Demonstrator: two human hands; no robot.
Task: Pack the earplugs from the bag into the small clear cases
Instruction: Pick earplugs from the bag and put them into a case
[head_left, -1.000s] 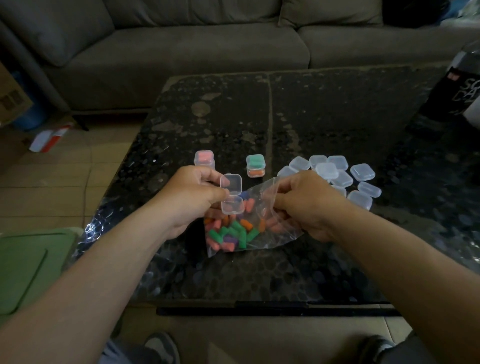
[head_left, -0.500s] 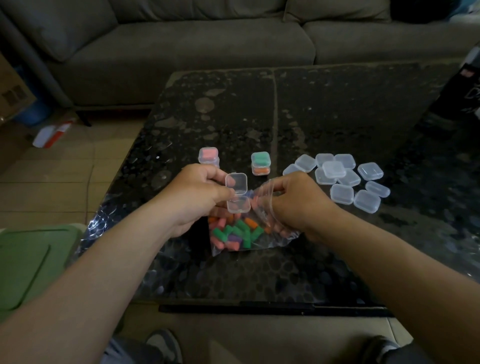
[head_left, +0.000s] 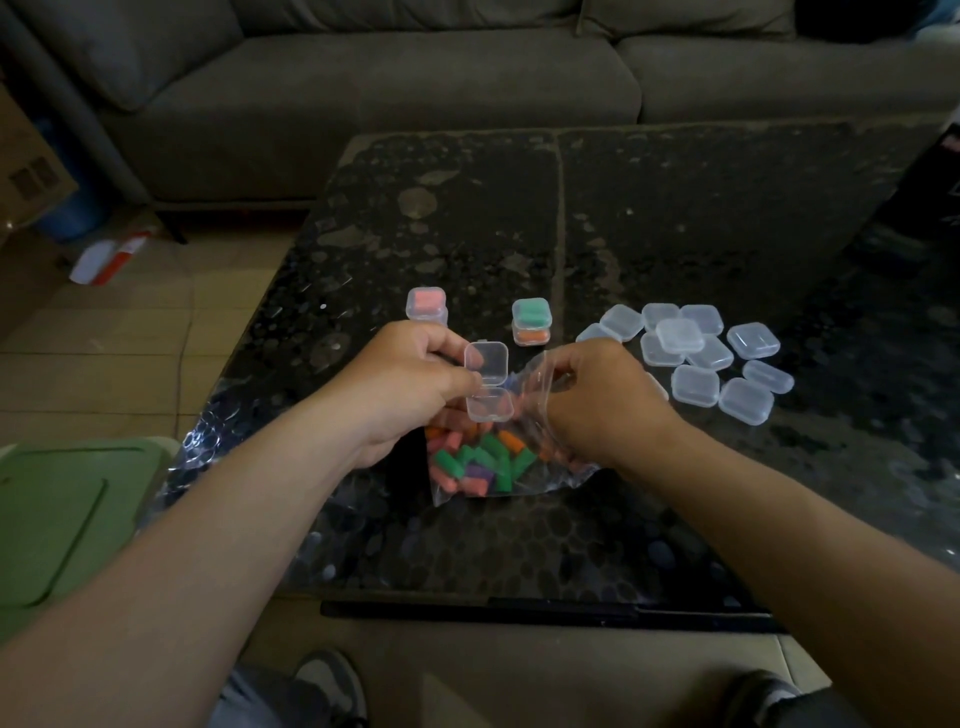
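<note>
My left hand (head_left: 410, 382) holds a small clear case (head_left: 487, 384) with its lid flipped up, right over the bag's mouth. The clear plastic bag (head_left: 561, 475) lies on the dark table (head_left: 649, 218) with several green, orange, pink and purple earplugs (head_left: 480, 462) inside. My right hand (head_left: 602, 405) reaches into the bag's opening, fingers curled around the plastic; what its fingertips hold is hidden. Behind the hands stand a filled pink case (head_left: 427, 304) and a stacked green-over-orange pair of cases (head_left: 531, 321). A cluster of several empty closed cases (head_left: 696, 358) lies to the right.
A grey sofa (head_left: 415, 88) runs behind the table. A green bin lid (head_left: 57, 519) sits at the lower left on the tiled floor. A dark bag (head_left: 935, 192) stands at the table's right edge. My shoes (head_left: 327, 686) show below the table's front edge.
The view has shifted slightly. My right hand has pushed a little deeper into the bag's mouth, closer to the open case. My left hand keeps the case in the same spot.
</note>
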